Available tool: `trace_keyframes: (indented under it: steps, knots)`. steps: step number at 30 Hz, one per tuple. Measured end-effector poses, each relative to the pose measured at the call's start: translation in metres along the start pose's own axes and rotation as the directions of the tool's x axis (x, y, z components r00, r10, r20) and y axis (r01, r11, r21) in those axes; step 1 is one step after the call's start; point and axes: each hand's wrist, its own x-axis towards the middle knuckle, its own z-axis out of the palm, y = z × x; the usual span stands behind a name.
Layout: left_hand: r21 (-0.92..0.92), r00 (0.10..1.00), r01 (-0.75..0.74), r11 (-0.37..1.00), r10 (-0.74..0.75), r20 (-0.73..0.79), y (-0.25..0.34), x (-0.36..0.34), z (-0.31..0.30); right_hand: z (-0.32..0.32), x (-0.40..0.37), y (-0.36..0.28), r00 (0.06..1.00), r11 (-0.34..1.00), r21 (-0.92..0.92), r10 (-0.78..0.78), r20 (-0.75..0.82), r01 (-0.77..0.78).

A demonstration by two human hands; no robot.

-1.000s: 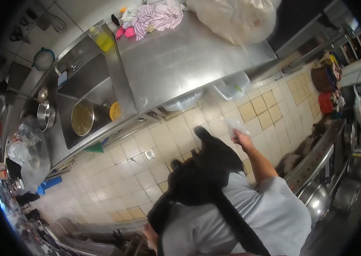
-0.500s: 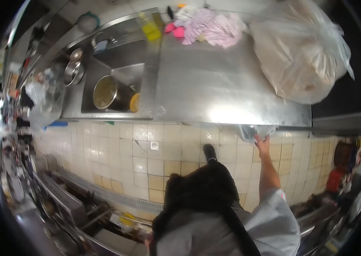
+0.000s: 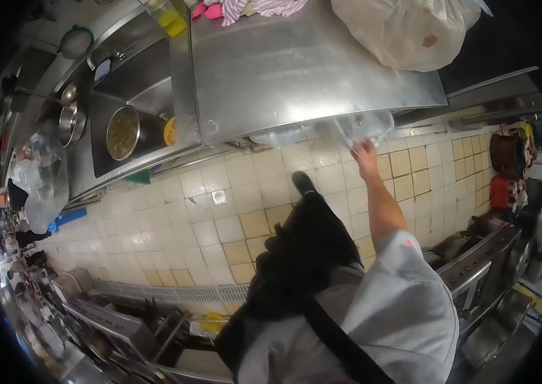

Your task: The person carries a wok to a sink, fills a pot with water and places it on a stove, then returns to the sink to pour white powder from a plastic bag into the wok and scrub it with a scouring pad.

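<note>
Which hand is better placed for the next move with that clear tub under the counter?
Probably your right hand: it's stretched out to the near side of the tub, just below the counter's front edge. Your left hand isn't in view.

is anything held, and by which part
Cannot tell: the right hand is at the near edge of a clear plastic tub, but whether it grips is unclear. The left hand is out of view.
</note>
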Motion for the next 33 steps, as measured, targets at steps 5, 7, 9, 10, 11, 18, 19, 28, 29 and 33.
trace_keyframes:
  steps: [5, 7, 9, 10, 11, 18, 19, 28, 29, 33]
  knots:
    - [0.006, 0.997, 0.076, 0.997, -0.076, -0.012, 0.004, -0.016, 0.004, 0.001, 0.01, 0.001, 0.999, 0.999, -0.036, -0.004, -0.053, 0.003]
    - [0.009, 0.995, 0.103, 0.995, -0.103, -0.013, 0.003, -0.024, 0.004, -0.005, 0.021, 0.007, 0.998, 0.989, -0.147, -0.01, -0.061, 0.001]
    - [0.007, 0.992, 0.125, 0.992, -0.125, -0.009, 0.004, -0.033, 0.006, -0.005, 0.025, 0.014, 0.999, 0.97, -0.241, 0.028, -0.023, -0.033]
    - [0.003, 0.991, 0.134, 0.991, -0.134, -0.003, 0.005, -0.038, 0.006, -0.006, 0.026, 0.015, 0.998, 0.958, -0.283, 0.061, 0.015, -0.054]
    - [-0.01, 0.99, 0.142, 0.99, -0.142, -0.002, 0.008, -0.046, 0.007, -0.003, 0.026, 0.014, 0.994, 0.942, -0.328, 0.094, 0.06, -0.07]
    - [-0.398, 0.963, 0.233, 0.887, -0.268, -0.035, -0.03, -0.14, 0.077, 0.017, -0.009, 0.078, 0.765, 0.816, -0.575, 0.408, 0.498, -0.061]
    - [-0.485, 0.953, 0.246, 0.839, -0.299, -0.034, -0.032, -0.15, 0.096, 0.023, -0.007, 0.092, 0.641, 0.776, -0.63, 0.495, 0.587, -0.022]
    - [-0.646, 0.876, 0.22, 0.731, -0.439, -0.199, -0.092, -0.126, 0.218, 0.193, -0.101, 0.061, 0.37, 0.241, -0.714, 0.723, 0.584, 0.657]
    - [-0.76, 0.833, 0.274, 0.589, -0.54, -0.119, -0.08, -0.129, 0.209, 0.213, -0.107, 0.06, 0.373, 0.2, -0.67, 0.701, 0.607, 0.715]
    - [-0.696, 0.826, 0.232, 0.68, -0.515, -0.228, -0.196, -0.061, 0.304, 0.303, -0.155, 0.062, 0.418, 0.379, -0.688, 0.583, 0.697, 0.618]
